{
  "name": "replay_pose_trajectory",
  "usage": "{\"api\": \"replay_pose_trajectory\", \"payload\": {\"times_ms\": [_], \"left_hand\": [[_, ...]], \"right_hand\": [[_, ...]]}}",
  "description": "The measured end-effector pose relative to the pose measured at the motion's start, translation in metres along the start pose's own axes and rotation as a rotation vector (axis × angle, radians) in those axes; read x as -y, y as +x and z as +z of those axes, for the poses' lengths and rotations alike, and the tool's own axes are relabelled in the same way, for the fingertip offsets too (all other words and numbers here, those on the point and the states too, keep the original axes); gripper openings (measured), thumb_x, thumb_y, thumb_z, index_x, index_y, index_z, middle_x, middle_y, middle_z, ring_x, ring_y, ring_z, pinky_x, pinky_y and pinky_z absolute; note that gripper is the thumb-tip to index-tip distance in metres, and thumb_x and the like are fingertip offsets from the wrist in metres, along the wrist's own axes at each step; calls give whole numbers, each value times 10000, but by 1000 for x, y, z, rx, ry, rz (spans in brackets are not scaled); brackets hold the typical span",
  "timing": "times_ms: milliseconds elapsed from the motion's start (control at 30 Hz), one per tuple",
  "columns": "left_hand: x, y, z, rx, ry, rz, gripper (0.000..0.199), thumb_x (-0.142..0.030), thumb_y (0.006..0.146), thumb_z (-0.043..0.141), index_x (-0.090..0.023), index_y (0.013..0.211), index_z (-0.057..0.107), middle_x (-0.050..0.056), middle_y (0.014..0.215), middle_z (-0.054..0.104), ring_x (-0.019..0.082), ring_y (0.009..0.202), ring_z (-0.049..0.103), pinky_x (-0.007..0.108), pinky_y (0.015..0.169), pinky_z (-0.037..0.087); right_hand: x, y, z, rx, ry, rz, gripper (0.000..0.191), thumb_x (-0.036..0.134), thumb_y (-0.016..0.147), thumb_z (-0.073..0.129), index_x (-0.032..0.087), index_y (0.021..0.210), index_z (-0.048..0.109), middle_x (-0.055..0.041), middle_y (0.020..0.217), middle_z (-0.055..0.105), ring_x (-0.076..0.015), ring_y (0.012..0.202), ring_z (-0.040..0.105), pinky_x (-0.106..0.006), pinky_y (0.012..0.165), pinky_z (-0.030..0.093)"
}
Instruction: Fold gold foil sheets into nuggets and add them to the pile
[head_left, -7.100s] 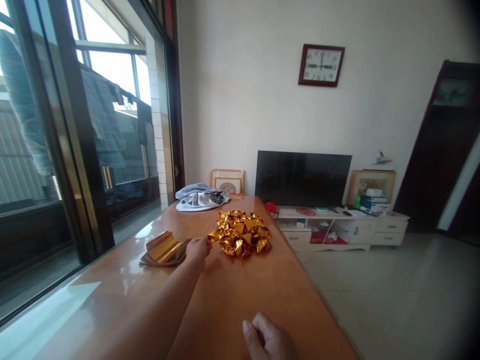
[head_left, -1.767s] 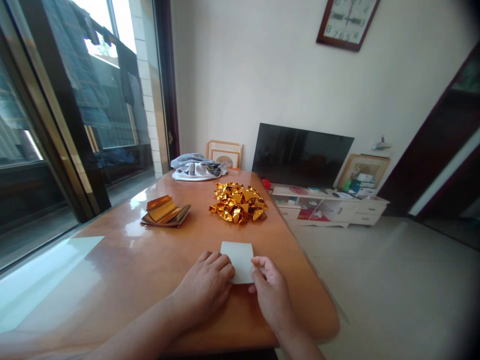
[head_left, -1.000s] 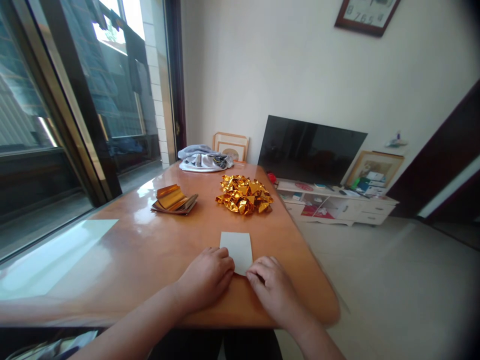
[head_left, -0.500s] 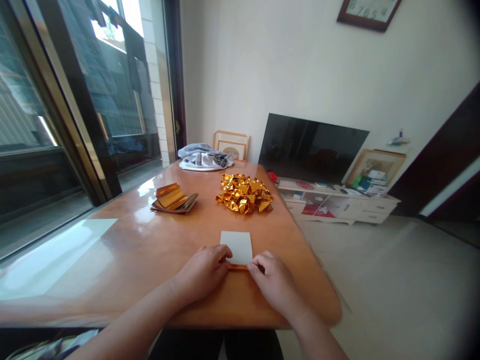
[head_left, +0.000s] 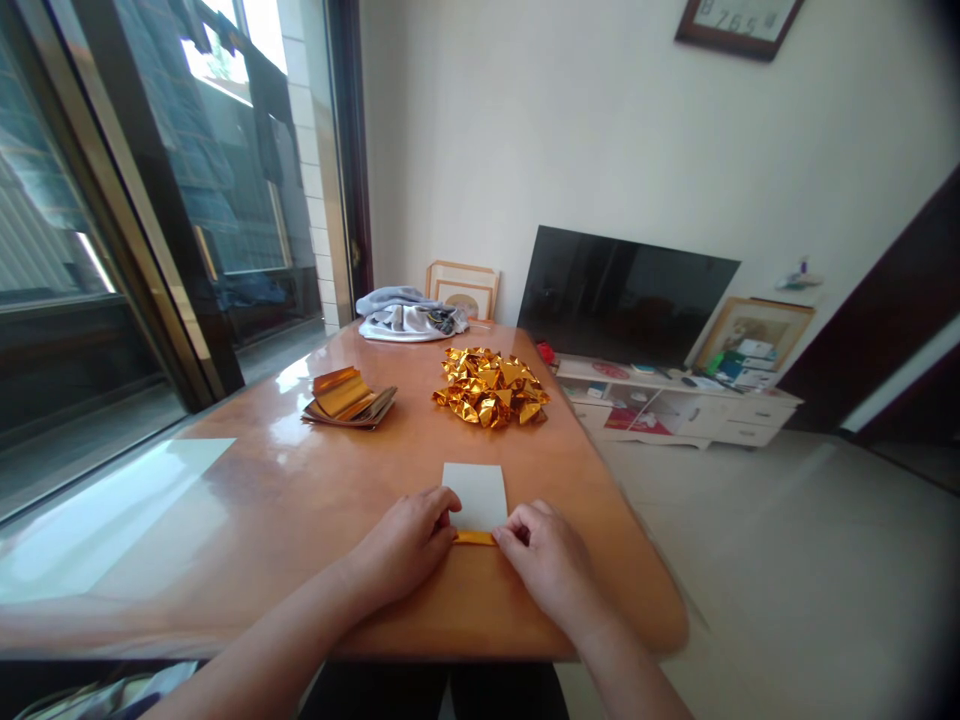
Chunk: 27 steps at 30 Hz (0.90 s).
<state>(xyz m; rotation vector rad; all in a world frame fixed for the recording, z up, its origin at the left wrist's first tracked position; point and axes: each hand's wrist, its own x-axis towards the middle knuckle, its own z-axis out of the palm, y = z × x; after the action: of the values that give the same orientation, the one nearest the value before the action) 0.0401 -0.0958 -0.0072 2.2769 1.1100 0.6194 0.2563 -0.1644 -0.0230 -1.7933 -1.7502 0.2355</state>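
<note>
A sheet of foil paper (head_left: 477, 493) lies pale side up on the table in front of me. Along its near edge runs a narrow folded strip showing the gold side. My left hand (head_left: 411, 532) pinches the left end of that strip, fingers curled over the sheet's left edge. At the strip's right end, my right hand (head_left: 541, 548) pinches with thumb and fingertips. Beyond the sheet sits a heap of folded gold foil pieces (head_left: 491, 388). To its left is a stack of loose foil sheets (head_left: 349, 398), the top ones curled and gold.
The wooden table (head_left: 315, 500) has a rounded right corner. Folded cloth (head_left: 411, 314) lies at its far end, before leaning picture frames (head_left: 463, 288). A television (head_left: 626, 295) and a white cabinet (head_left: 694, 405) stand beyond. A glass door (head_left: 150, 200) is on the left.
The folded strip now looks brighter gold and turned a little more toward me. Both hands keep nearly the same place at its ends.
</note>
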Motion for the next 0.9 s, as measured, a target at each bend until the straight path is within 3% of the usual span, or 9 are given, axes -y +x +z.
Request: {"api": "replay_pose_trajectory", "payload": {"times_ms": [367,667,900], "left_hand": [[6,-2,2,-2,26,33,264,-129,785,505,-209,1009,619,41,880,677,206,775,622,300,713,433],[0,6,-21,150,9,-39,236,-231,893,440,-224,1050,617,35,1003,702,215,947,640,317,835,473],[2,11,-12,144,71,-23,208,-259,844,528,-208,1032,599,21,904,690,185,797,638,275,691,470]], "right_hand": [[0,1,0,-7,-22,19,167,312,864,684,236,722,642,-10,788,640,-181,778,589,-270,665,371],[-5,5,2,30,-45,41,191,366,855,708,234,728,653,-6,804,652,-165,754,584,-259,656,357],[-8,6,4,23,-49,32,213,388,849,710,237,713,646,-12,808,656,-172,779,586,-259,678,363]]}}
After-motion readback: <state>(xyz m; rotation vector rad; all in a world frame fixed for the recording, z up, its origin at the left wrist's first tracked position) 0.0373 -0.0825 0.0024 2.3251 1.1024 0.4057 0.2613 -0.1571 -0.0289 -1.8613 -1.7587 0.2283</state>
